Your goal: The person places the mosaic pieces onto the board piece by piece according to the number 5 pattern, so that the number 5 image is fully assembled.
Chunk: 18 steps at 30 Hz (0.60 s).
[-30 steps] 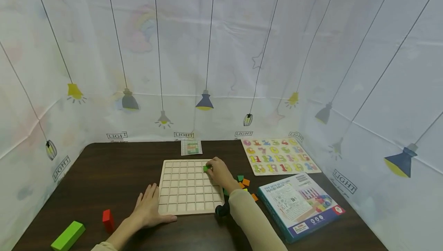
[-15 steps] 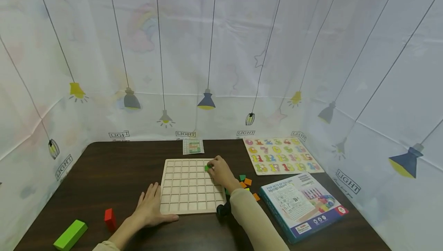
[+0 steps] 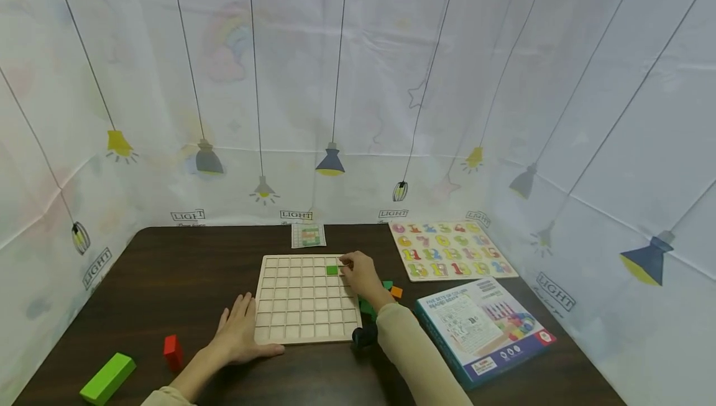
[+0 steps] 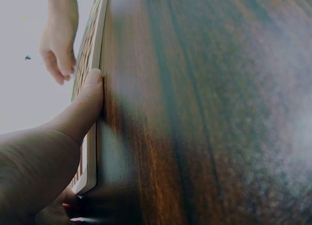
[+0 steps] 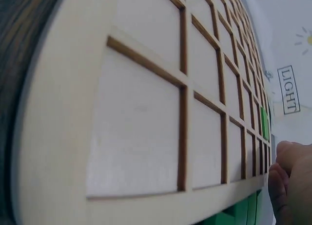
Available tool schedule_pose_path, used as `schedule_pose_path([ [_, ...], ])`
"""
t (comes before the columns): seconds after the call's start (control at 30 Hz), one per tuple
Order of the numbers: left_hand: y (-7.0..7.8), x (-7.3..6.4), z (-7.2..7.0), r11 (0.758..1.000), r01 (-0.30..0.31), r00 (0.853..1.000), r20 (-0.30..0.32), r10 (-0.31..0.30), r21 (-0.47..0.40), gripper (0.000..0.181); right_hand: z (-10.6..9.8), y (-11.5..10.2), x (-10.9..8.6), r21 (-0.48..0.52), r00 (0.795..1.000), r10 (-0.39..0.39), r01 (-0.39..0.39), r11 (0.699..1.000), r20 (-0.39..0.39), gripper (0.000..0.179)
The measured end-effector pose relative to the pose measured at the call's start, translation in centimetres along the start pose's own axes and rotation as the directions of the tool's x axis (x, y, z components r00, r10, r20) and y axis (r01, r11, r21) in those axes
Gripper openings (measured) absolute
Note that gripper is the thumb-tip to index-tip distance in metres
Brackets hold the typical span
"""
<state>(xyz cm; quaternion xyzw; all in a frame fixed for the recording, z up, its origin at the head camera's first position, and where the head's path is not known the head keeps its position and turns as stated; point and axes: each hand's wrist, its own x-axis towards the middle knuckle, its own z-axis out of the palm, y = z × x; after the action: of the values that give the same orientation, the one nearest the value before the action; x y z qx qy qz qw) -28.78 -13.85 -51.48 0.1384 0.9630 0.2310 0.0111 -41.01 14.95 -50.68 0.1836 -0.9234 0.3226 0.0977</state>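
Note:
A pale wooden grid board (image 3: 291,335) lies on the dark table in the head view. One green square tile (image 3: 332,270) sits in a cell of its second row from the back, toward the right. My right hand (image 3: 362,278) hovers over the board's back right corner, just right of that tile, its fingertips bent and nothing seen between them. My left hand (image 3: 240,331) lies spread at the near left corner, fingers along the left side. In the left wrist view, the thumb (image 4: 80,110) presses against the board's near edge.
Several green and orange pieces (image 3: 396,292) lie right of the board, partly behind the right forearm. Further right are a boxed set (image 3: 483,331) and a number puzzle board (image 3: 447,250). A patterned card (image 3: 308,236) lies behind; green (image 3: 108,379) and red (image 3: 173,352) blocks stand left.
My right hand has let go of the green tile, which now lies flat in its cell, and has shifted slightly right. The left hand keeps its place at the board.

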Motion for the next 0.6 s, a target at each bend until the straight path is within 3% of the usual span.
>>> schedule_pose_path([
  [0.27, 0.3, -0.1, -0.3, 1.0, -0.003, 1.0, -0.015, 0.003, 0.003, 0.126, -1.2, 1.3, -0.8, 0.041, 0.995, 0.014, -0.01, 0.999, -0.095, 0.019],
  [0.6, 0.4, -0.2, -0.4, 1.0, -0.014, 1.0, -0.016, 0.013, -0.02, 0.125, -2.4, 2.9, -1.6, 0.053, 0.996, 0.041, -0.037, 0.998, -0.079, 0.018],
])
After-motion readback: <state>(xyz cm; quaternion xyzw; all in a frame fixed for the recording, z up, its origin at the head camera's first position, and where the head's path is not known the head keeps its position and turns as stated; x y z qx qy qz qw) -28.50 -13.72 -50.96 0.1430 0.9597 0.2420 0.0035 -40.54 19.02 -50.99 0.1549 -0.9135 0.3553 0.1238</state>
